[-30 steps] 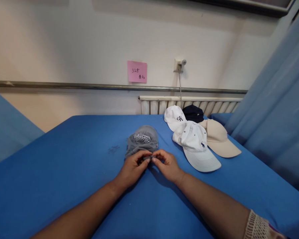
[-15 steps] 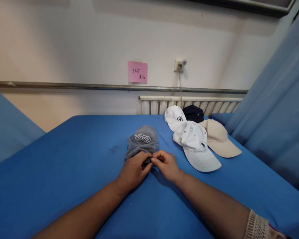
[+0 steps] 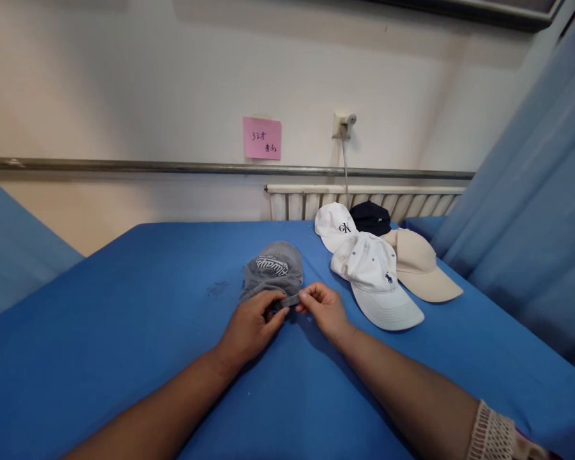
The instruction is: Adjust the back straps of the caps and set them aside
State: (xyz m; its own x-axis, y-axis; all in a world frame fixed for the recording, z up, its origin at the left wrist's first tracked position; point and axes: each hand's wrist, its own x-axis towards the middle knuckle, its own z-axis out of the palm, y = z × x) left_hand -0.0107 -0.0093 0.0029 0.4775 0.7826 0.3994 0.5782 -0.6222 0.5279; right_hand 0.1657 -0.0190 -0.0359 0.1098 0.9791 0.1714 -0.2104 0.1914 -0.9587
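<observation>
A grey baseball cap (image 3: 280, 265) with white "Always" lettering lies on the blue-covered table in front of me. Its back strap (image 3: 290, 300) stretches between my two hands at the near side. My left hand (image 3: 253, 322) pinches the strap's left part, close against the cap's crumpled edge. Thumb and fingers of my right hand (image 3: 326, 310) are closed on the strap's right end. The strap's fastening is too small to make out, and my left fingers partly hide the cap's near edge.
To the right sit a white cap with a horse emblem (image 3: 374, 275), a beige cap (image 3: 424, 265), a white lettered cap (image 3: 334, 223) and a dark navy cap (image 3: 371, 217). Behind the blue table (image 3: 100, 306) are a radiator (image 3: 294, 204) and a metal rail (image 3: 182, 167). Blue curtains (image 3: 531, 236) hang at the sides.
My right hand has drawn slightly away from my left, and more of the grey strap now shows between them. The cap stays in place.
</observation>
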